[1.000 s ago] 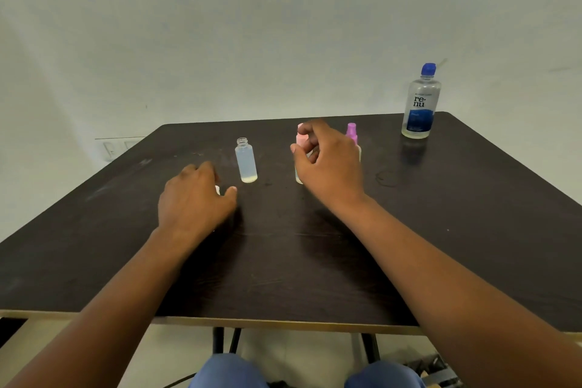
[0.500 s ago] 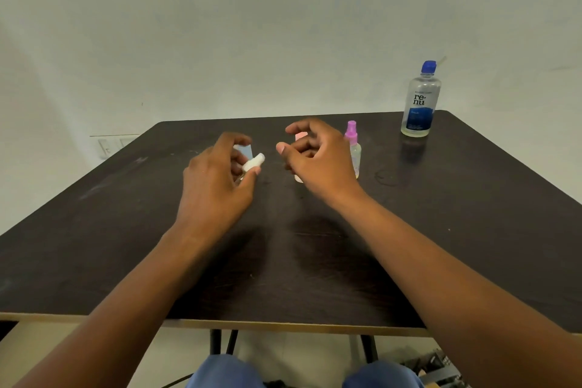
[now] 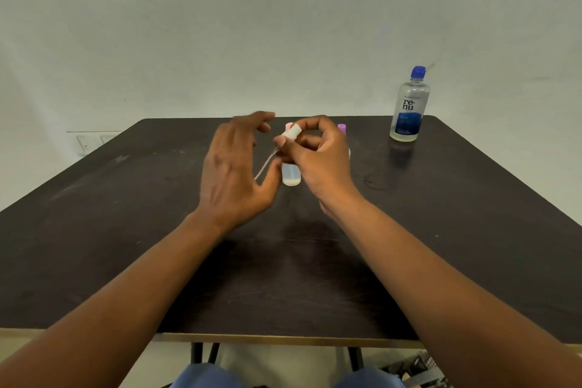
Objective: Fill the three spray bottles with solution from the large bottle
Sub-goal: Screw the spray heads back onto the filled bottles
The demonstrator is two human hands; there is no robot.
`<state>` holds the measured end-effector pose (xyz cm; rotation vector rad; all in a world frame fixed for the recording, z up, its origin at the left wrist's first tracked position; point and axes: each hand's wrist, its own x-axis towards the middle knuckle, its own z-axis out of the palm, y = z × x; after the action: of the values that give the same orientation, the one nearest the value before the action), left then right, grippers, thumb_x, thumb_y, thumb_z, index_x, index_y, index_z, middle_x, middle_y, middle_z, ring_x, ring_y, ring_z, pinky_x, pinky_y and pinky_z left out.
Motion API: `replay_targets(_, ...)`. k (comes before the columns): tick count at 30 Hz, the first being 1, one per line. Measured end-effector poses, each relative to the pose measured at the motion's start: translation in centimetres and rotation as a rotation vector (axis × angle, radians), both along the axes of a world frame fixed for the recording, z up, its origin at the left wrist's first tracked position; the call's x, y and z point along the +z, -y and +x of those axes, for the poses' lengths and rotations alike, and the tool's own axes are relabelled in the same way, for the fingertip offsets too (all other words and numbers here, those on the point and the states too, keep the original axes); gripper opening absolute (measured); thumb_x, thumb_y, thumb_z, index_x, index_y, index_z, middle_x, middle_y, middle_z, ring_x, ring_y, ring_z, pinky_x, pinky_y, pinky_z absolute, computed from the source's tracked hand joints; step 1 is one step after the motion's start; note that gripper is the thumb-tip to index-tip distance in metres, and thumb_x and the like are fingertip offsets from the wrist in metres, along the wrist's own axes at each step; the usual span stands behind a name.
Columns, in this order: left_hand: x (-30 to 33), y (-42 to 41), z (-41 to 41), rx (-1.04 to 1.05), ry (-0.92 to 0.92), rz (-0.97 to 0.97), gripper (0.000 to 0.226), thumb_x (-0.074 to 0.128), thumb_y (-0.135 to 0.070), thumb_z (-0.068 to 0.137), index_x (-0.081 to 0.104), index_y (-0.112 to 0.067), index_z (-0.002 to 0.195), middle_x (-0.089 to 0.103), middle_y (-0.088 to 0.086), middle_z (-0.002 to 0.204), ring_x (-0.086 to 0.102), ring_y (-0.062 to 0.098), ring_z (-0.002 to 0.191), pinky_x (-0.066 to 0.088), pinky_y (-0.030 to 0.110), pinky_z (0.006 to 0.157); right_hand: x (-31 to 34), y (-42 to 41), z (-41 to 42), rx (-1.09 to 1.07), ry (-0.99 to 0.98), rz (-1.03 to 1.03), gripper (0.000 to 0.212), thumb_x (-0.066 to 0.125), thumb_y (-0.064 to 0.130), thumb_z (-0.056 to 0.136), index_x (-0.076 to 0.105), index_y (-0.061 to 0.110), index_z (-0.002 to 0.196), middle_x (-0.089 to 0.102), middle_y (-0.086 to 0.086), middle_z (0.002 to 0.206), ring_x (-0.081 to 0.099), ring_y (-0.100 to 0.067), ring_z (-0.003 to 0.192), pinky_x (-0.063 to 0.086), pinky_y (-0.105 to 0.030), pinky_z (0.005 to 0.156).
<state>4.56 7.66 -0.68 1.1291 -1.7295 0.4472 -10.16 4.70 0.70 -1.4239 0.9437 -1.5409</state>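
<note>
A person sits at a dark table [image 3: 441, 230], both forearms reaching in from the lower corners, which cut them off. The large bottle [image 3: 409, 104], blue-capped and upright, stands at the far right of the table, well apart from both hands. The left hand [image 3: 233, 173] hovers with fingers spread and relaxed, holding nothing; its fingertips are blurred. The right hand [image 3: 318, 161] pinches a white sprayer [image 3: 291, 132] between thumb and fingers, its thin tube [image 3: 266, 164] slanting down toward the left palm. A clear bottle [image 3: 291, 174] stands between the hands, its top hidden behind them. A pink cap [image 3: 288, 126] and a purple cap [image 3: 342, 128] peek out behind the right hand; their bottles are mostly hidden.
</note>
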Motion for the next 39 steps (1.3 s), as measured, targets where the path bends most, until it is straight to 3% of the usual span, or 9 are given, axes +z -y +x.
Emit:
replay_targets(5, -0.3, 0.3, 2.4, 0.162, -0.321, 0.017, 0.06, 0.068, -0.016, 0.086, 0.047, -0.017, 0.143, 0.058, -0.002, 0.128, 0.051, 0.018, 0.108, 0.039, 0.026, 0.089, -0.2, 0.8, -0.2, -0.112, -0.001, -0.069, 0.025, 0.082, 0.014, 0.089, 0.061, 0.02, 0.101, 0.081, -0.001, 0.089, 0.078, -0.017, 0.092, 0.061, -0.053, 0.093)
replay_targets(8, -1.2, 1.4, 3.8, 0.3, -0.449, 0.196, 0.065, 0.07, -0.033, 0.091, 0.044, -0.017, 0.147, 0.056, -0.001, 0.136, 0.048, 0.024, 0.124, 0.031, 0.023, 0.095, -0.2, 1.1, -0.4, -0.094, 0.04, -0.056, 0.026, 0.082, 0.013, 0.09, 0.061, 0.019, 0.103, 0.081, 0.0, 0.093, 0.079, -0.017, 0.094, 0.062, -0.054, 0.093)
replay_targets(11, -2.2, 2.9, 5.4, 0.318, -0.521, 0.391, 0.071, 0.073, -0.053, 0.089, 0.052, -0.015, 0.144, 0.064, 0.0, 0.132, 0.054, 0.026, 0.129, 0.04, 0.032, 0.104, -0.1, 1.1, -0.6, -0.066, 0.06, -0.04, 0.027, 0.084, 0.012, 0.088, 0.063, 0.018, 0.104, 0.081, -0.002, 0.098, 0.079, -0.02, 0.096, 0.062, -0.052, 0.093)
replay_targets(13, -2.8, 3.5, 5.7, 0.311, -0.517, 0.494, 0.073, 0.071, -0.068, 0.084, 0.059, -0.019, 0.137, 0.07, -0.007, 0.123, 0.062, 0.021, 0.123, 0.05, 0.042, 0.105, 0.0, 1.0, -0.7, -0.042, 0.081, -0.037, 0.027, 0.085, 0.006, 0.086, 0.065, 0.013, 0.104, 0.08, -0.008, 0.104, 0.078, -0.022, 0.097, 0.064, -0.046, 0.092)
replay_targets(16, -2.8, 3.5, 5.5, 0.319, -0.488, 0.526, 0.064, 0.069, -0.073, 0.083, 0.068, -0.026, 0.127, 0.072, -0.014, 0.114, 0.067, 0.012, 0.112, 0.055, 0.042, 0.099, 0.2, 0.7, -0.8, -0.032, 0.081, -0.049, 0.026, 0.084, 0.001, 0.086, 0.067, 0.009, 0.104, 0.077, -0.012, 0.109, 0.077, -0.022, 0.099, 0.063, -0.033, 0.09)
replay_targets(25, -2.2, 3.5, 5.2, 0.314, -0.481, 0.467, 0.043, 0.075, -0.062, 0.087, 0.078, -0.027, 0.112, 0.078, -0.008, 0.106, 0.069, 0.008, 0.093, 0.055, 0.032, 0.084, 0.3, 0.8, -0.9, -0.076, 0.06, -0.051, 0.025, 0.085, 0.005, 0.086, 0.069, 0.018, 0.1, 0.078, -0.006, 0.105, 0.076, -0.017, 0.094, 0.063, -0.03, 0.085)
replay_targets(29, -2.1, 3.0, 4.8, 0.321, -0.459, 0.422, 0.04, 0.075, -0.064, 0.085, 0.08, -0.03, 0.105, 0.078, -0.011, 0.099, 0.07, 0.007, 0.09, 0.058, 0.039, 0.089, 0.5, 0.7, -1.0, -0.087, 0.026, -0.068, 0.025, 0.084, 0.005, 0.087, 0.07, 0.016, 0.104, 0.078, -0.002, 0.106, 0.075, -0.011, 0.092, 0.063, -0.028, 0.083)
replay_targets(33, -1.8, 2.3, 4.2, 0.275, -0.442, 0.355, 0.04, 0.077, -0.061, 0.085, 0.08, -0.027, 0.106, 0.077, -0.01, 0.1, 0.067, 0.005, 0.091, 0.054, 0.03, 0.085, 1.0, 0.5, -1.2, -0.121, 0.053, -0.099, 0.03, 0.083, 0.005, 0.087, 0.068, 0.011, 0.113, 0.078, -0.002, 0.104, 0.077, -0.012, 0.095, 0.061, -0.024, 0.081)
replay_targets(39, -1.9, 1.8, 3.4, 0.169, -0.393, 0.344, 0.035, 0.082, -0.058, 0.081, 0.082, -0.029, 0.102, 0.077, -0.017, 0.096, 0.066, -0.002, 0.086, 0.041, 0.01, 0.074, 1.7, 0.0, -1.4, -0.178, 0.147, -0.18, 0.046, 0.082, 0.007, 0.089, 0.049, 0.016, 0.12, 0.079, -0.002, 0.099, 0.078, -0.008, 0.093, 0.056, -0.016, 0.078)
